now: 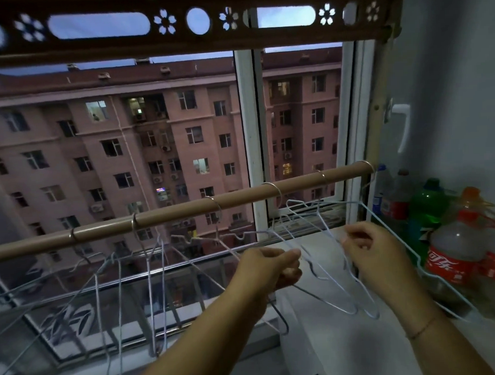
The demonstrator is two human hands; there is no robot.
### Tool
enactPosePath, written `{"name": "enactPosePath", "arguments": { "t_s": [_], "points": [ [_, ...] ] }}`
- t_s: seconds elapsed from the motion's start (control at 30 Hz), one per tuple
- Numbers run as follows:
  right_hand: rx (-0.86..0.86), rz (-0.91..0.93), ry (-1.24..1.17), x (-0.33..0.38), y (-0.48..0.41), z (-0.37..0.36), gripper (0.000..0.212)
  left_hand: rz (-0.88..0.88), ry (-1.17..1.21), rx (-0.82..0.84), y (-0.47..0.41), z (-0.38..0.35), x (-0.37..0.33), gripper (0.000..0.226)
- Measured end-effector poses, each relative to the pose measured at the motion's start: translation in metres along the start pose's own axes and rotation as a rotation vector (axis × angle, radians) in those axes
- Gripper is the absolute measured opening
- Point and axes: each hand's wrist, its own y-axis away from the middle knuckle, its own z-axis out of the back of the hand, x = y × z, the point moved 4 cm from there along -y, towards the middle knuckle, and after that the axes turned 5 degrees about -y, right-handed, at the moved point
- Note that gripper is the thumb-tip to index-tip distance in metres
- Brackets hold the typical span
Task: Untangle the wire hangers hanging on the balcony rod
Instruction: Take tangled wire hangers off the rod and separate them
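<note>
Wire is pinched in both the left hand and right hand, two crossed wire hangers under the rod look mid-separation, so one probably gets slid free next.

A tan round rod runs across the window, rising from lower left to upper right, with several hooks looped over it along its length. Pale blue-white wire hangers dangle below it, those at the left hanging in a crossed, overlapping cluster with long thin shoulders pointing down. Nearer the right, a few hangers are swung out and tilted, their wires interlocked and overlapping each other.
</note>
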Motion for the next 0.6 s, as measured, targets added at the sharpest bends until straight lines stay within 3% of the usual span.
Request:
{"name": "enactPosePath", "arguments": {
  "t_s": [0.13, 0.23, 0.37, 0.47, 0.6],
  "points": [
    [-0.118, 0.171, 0.035, 0.034, 0.026, 0.001, 0.024, -0.094, 0.017, -0.042, 0.033, 0.023, -0.002, 0.038],
    [-0.025, 0.287, -0.034, 0.070, 0.058, -0.013, 0.020, -0.387, -0.170, -0.403, 0.063, 0.067, -0.010, 0.023],
    [0.299, 0.335, -0.178, 0.104, 0.100, -0.065, 0.015, -0.675, -0.456, -0.875, 0.108, 0.132, -0.003, 0.019],
    [0.515, 0.249, -0.184, 0.110, 0.122, -0.117, 0.010, -0.619, -0.436, -1.026, 0.121, 0.173, 0.021, 0.021],
    [0.642, 0.104, -0.252, 0.107, 0.127, -0.170, 0.020, -0.318, -0.218, -0.955, 0.117, 0.210, 0.058, 0.025]
  ]
}}
